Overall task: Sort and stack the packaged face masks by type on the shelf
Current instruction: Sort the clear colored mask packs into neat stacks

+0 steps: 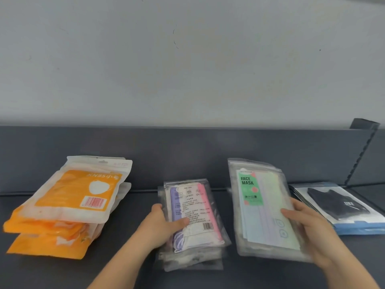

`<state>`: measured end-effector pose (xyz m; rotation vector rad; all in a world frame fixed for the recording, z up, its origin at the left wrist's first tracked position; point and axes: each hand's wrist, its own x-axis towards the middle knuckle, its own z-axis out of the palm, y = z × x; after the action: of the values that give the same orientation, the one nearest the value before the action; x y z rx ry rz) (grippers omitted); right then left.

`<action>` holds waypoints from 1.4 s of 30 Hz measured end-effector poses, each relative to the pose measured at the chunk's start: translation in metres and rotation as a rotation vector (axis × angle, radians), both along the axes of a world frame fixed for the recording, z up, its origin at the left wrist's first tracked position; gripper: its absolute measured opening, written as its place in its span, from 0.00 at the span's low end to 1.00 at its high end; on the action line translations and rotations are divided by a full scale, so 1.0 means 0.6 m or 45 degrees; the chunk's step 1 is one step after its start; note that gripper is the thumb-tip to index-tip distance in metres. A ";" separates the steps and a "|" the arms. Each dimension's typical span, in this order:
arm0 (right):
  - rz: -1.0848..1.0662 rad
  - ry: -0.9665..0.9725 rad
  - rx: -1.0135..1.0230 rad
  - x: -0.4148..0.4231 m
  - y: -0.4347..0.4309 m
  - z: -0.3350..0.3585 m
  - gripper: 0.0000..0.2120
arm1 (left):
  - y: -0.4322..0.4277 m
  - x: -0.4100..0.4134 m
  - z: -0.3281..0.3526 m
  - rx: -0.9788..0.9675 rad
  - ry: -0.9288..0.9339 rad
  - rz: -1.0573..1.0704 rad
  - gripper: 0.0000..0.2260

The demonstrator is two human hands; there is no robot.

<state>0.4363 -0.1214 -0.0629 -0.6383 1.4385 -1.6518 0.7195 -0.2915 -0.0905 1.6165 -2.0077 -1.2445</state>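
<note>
Shelf [135, 207] of dark grey metal holds mask packs below a pale wall [187, 59].

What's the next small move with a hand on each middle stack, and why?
Probably square the purple-and-pink mask stack with the left hand, which grips its left edge: its lower packs stick out askew at the near end. The right hand holds the FACE MASK stack, which looks tidier. The fanned orange KN95 stack could follow.

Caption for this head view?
Left hand grips purple-pink mask stack; right hand holds Face Mask packs on the shelf.
</note>
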 end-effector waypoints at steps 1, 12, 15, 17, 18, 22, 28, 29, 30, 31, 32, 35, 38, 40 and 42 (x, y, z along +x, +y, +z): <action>-0.001 0.003 0.004 -0.005 0.006 -0.001 0.18 | -0.004 0.002 -0.004 0.017 0.040 0.008 0.47; 0.104 0.035 0.023 0.016 0.009 -0.008 0.16 | -0.013 0.037 0.030 -0.092 0.129 0.164 0.16; 0.107 0.031 0.019 0.046 -0.006 -0.008 0.15 | 0.002 0.042 0.058 -0.140 0.348 0.169 0.13; 0.116 0.071 0.026 0.076 -0.025 -0.013 0.16 | 0.028 0.030 0.082 -0.172 0.502 0.139 0.09; 0.120 0.107 0.032 0.094 -0.036 -0.017 0.16 | 0.043 0.020 0.094 -0.171 0.577 0.110 0.08; 0.113 0.229 0.012 0.156 -0.067 -0.020 0.16 | 0.097 -0.026 0.105 -0.112 0.773 -0.099 0.09; 0.038 0.239 -0.049 0.174 -0.064 -0.016 0.16 | 0.115 -0.056 0.055 -0.519 0.593 -0.255 0.17; 0.009 0.226 -0.059 0.169 -0.061 -0.015 0.17 | 0.107 -0.055 0.052 -0.633 0.600 -0.227 0.20; -0.009 0.212 -0.068 0.166 -0.058 -0.014 0.16 | 0.097 -0.052 0.049 -0.700 0.627 -0.191 0.23; -0.008 0.197 -0.083 0.162 -0.055 -0.014 0.17 | 0.086 -0.047 0.050 -0.720 0.636 -0.137 0.24; 0.000 0.180 -0.093 0.159 -0.052 -0.013 0.17 | 0.073 -0.040 0.049 -0.699 0.591 -0.062 0.24; 0.027 0.107 -0.146 0.152 -0.045 -0.016 0.18 | 0.050 -0.022 0.059 -0.303 0.340 0.077 0.41; 0.036 0.055 -0.189 0.150 -0.041 -0.018 0.18 | 0.050 -0.016 0.072 0.059 0.579 0.004 0.35; 0.051 0.056 -0.195 0.148 -0.041 -0.016 0.19 | 0.051 -0.014 0.073 0.062 0.632 -0.018 0.22; 0.037 0.035 -0.186 0.141 -0.041 -0.018 0.18 | 0.048 -0.011 0.070 0.033 0.688 0.024 0.14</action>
<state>0.5210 -0.1459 -0.0735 -0.7626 1.3297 -1.7432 0.7130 -0.2628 -0.0485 1.1378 -1.6363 -1.5053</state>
